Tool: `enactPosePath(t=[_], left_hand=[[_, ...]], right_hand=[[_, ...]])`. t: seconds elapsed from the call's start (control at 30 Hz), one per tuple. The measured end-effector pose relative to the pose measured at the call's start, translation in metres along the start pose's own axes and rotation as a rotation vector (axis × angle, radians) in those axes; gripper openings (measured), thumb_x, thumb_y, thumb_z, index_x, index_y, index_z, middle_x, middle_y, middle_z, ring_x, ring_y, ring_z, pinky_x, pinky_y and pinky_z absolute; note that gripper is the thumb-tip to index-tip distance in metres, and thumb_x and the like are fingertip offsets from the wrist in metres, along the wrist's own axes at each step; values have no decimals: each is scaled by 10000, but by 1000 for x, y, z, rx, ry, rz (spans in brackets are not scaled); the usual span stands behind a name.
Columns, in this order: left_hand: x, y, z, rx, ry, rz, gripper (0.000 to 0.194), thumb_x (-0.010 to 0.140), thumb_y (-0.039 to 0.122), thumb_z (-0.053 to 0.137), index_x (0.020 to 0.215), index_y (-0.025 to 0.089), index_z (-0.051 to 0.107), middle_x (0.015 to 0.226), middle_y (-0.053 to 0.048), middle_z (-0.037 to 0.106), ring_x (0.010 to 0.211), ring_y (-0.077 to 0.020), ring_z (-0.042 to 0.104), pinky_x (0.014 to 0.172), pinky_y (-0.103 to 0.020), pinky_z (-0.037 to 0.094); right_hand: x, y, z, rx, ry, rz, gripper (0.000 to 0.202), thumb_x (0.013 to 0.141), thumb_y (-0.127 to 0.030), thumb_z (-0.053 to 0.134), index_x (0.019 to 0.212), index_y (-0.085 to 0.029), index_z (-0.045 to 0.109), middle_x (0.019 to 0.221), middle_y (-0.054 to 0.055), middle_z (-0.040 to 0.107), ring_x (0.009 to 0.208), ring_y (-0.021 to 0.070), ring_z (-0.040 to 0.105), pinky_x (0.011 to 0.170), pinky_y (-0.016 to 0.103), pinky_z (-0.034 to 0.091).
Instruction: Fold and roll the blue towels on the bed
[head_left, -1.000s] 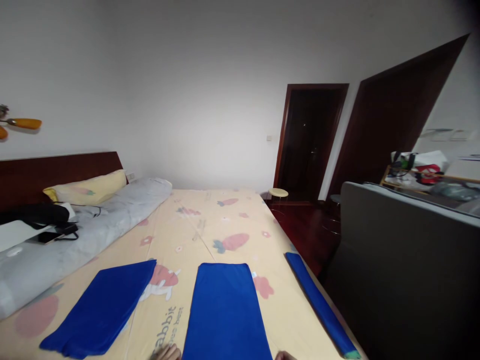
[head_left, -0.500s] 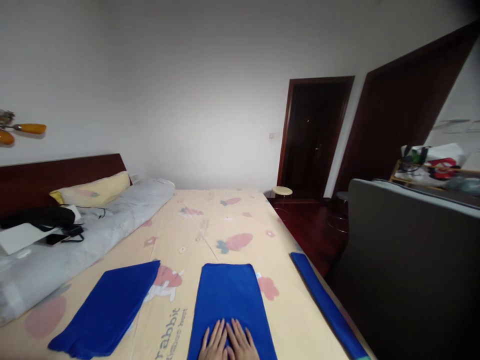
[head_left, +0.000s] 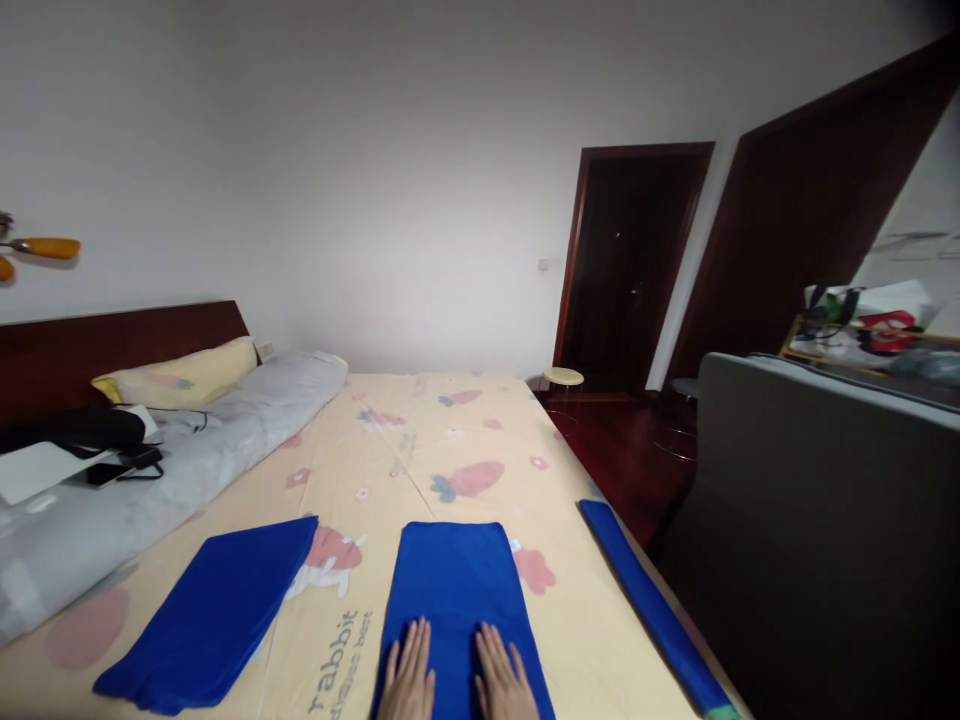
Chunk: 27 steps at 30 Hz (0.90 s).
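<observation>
A folded blue cloth (head_left: 454,570) lies flat on the bed in front of me, its near end cut off by the bottom of the view. My left hand (head_left: 409,675) rests palm down on its left part, fingers stretched out. On the right part lies my right hand (head_left: 502,675), also flat with the fingers extended. Bare blue fabric shows between the two hands. To the left is another folded blue cloth (head_left: 214,610). A long, narrow blue folded cloth (head_left: 652,605) runs along the bed's right edge, with a green bit at its near end.
The bed (head_left: 390,440) has a cream sheet printed with carrots and rabbits. A grey quilt (head_left: 247,440), a pillow (head_left: 187,375) and a phone (head_left: 111,473) are at the left. Beyond the right edge stand a dark grey panel (head_left: 810,520) and a round stool (head_left: 562,377).
My hands have slid apart across the cloth, the left one leftward and the right one rightward. Before, they lay side by side at its middle. The view has shifted slightly.
</observation>
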<state>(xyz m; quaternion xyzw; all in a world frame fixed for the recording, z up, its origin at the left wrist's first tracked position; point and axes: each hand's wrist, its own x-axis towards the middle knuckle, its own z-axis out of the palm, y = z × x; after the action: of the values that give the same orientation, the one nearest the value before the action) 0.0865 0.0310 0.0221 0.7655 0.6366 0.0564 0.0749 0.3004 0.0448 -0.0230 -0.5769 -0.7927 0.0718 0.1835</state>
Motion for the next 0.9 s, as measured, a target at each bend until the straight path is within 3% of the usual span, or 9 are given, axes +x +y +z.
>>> enactPosePath(t=[0.1,0.17,0.27,0.37,0.5,0.6,0.67,0.77,0.9], left_hand=[[12,29,14,-44,-97,57,558,907,229,257,1423,290,53,1542,50,174,1433,-185,223,1189,-432,264],[16,31,14,-47,-84,100,561,919,269,277,1425,312,39,1544,47,173,1432,-199,232,1185,-459,269],[16,11,2,-19,14,86,529,947,360,252,1424,363,23,1551,58,164,1433,-213,237,1163,-492,295],[12,-23,-14,9,60,-28,515,953,448,210,1422,366,14,1557,58,170,1437,-208,227,1160,-505,282],[12,-48,-14,72,88,-67,516,943,436,244,1423,337,82,1545,39,232,1430,-221,254,1175,-544,229],[21,-30,10,113,184,-56,510,925,321,295,1417,281,165,1523,4,296,1416,-231,293,1180,-527,239],[29,-5,33,98,221,-25,522,906,251,313,1413,266,186,1514,-2,316,1403,-219,322,1165,-462,303],[34,26,57,46,151,4,548,886,226,338,1408,280,180,1501,-16,337,1380,-238,362,1129,-454,364],[22,22,39,-14,66,39,526,928,327,293,1418,344,103,1530,18,253,1405,-245,308,1139,-523,332]], right_hand=[[18,-34,4,59,-76,-130,521,923,-392,344,1410,-373,158,1475,-44,330,1358,211,369,1103,434,405],[24,-38,-3,71,-90,-162,539,922,-413,347,1409,-407,116,1487,-63,307,1369,211,354,1108,461,394],[23,-16,-23,42,-67,-87,533,918,-502,304,1411,-408,125,1511,-54,263,1395,231,302,1125,522,348],[14,19,-38,-10,-29,130,595,897,-592,246,1424,-326,173,1523,-19,256,1412,235,260,1150,534,293],[8,43,-37,-80,-8,310,698,867,-632,272,1418,-202,278,1507,57,299,1397,261,299,1157,544,273],[16,27,-22,-116,31,313,589,900,-473,297,1407,-174,316,1503,81,292,1395,269,298,1153,537,286],[25,5,-8,-82,25,189,519,904,-315,284,1416,-230,289,1506,39,281,1396,237,295,1145,497,321],[32,-21,11,8,-61,-56,539,883,-226,329,1404,-346,268,1474,-21,347,1357,213,374,1103,438,398],[19,-16,10,24,-46,-81,535,910,-408,350,1415,-361,179,1489,-18,318,1364,249,365,1100,500,396]])
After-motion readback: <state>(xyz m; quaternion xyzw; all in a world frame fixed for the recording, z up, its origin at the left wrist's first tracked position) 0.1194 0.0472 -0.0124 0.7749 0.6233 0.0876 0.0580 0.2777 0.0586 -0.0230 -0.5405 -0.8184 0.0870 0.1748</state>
